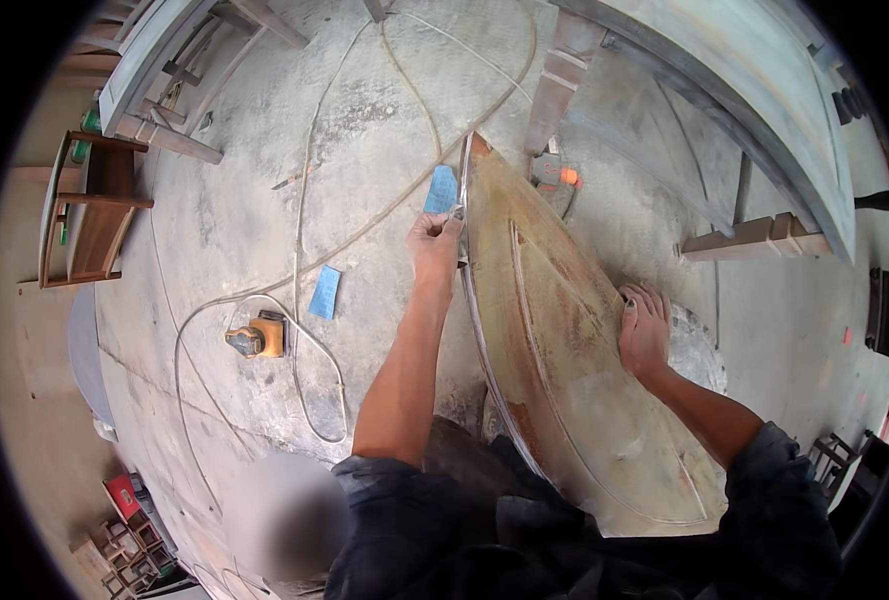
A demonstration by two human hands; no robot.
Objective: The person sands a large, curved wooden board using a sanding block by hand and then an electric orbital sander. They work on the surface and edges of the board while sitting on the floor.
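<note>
Your left hand (435, 242) sat just above the centre of the frame, fingers curled shut around the left edge of a long curved wooden panel (565, 350), close to its pointed upper tip. The panel ran from that tip, at upper centre, down to the lower right, where its wide end met your dark sleeves; its surface looked pale and worn, with reddish patches and a raised curved moulding following its length. Your right hand (645, 330) lay right of centre on the panel's far edge, fingers bent and pressing down on the wood (whether anything sat under the palm, I could not tell).

Just beside your left hand, touching the upper part of the panel's edge, a blue sheet of sandpaper (442, 189) lay on the concrete floor (235, 200). A second blue sheet (325, 292) lay further left, near the middle of the frame. Left of that, an orange power sander (258, 337) rested on the floor, its pale cord (305, 180) looping around it and trailing up towards the top edge. A small orange-tipped tool (555, 172) lay just right of the panel's tip. A wooden chair frame (90, 210) stood at the left edge, and a large grey curved piece (745, 90) arched across the upper right.
</note>
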